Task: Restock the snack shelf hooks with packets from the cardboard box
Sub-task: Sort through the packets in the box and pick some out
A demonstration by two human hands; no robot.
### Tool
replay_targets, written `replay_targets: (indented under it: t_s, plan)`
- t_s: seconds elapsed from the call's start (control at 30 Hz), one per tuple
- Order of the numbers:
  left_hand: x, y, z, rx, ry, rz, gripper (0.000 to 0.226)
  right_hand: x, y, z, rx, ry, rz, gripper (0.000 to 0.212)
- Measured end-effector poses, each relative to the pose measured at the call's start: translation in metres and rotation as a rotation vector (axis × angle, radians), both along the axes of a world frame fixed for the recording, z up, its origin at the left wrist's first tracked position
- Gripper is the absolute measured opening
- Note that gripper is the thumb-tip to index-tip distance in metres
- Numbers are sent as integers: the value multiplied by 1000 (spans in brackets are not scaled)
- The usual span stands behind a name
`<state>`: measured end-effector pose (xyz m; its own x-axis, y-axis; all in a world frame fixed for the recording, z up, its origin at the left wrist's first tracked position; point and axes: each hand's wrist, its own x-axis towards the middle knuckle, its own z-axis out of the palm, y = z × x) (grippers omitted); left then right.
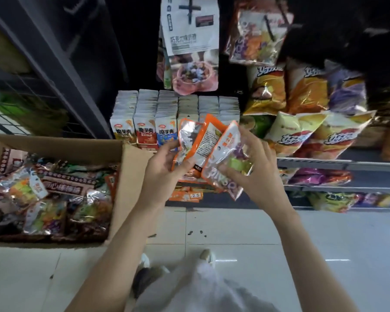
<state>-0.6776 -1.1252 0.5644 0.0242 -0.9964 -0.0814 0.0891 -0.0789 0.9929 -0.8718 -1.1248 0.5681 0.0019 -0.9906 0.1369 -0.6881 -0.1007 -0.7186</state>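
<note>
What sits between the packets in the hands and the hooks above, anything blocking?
Both hands, left and right, grip the orange packets, fanned out. The one hook visible already carries a white bag, hanging directly above the packets. No free hook is visible, so the path to one cannot be judged.

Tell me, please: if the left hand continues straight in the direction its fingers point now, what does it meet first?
Probably the right hand. The left hand points up and to the right, already gripping the fanned orange packets, and the right hand grips the same bunch just beyond. Depth between them is unclear.
</note>
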Motion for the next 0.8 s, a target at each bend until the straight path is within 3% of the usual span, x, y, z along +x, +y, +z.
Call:
replay_targets:
  t_s: [0.13, 0.4, 0.63, 0.8]
  plan:
    - [-25, -9, 12, -22, -51, 52, 29, -29, -15, 6, -80, -125, -77, 78]
    - [-44, -44, 22, -103, -133, 180, 29, -65, -54, 17, -225, -393, -120, 22]
    - [-51, -88, 24, -169, -138, 213, 32, -62, -105, 43, -531, -419, -198, 25]
    - [-50, -106, 21, -221, -155, 262, 38, -55, -154, 44, -443, -521, -277, 28]
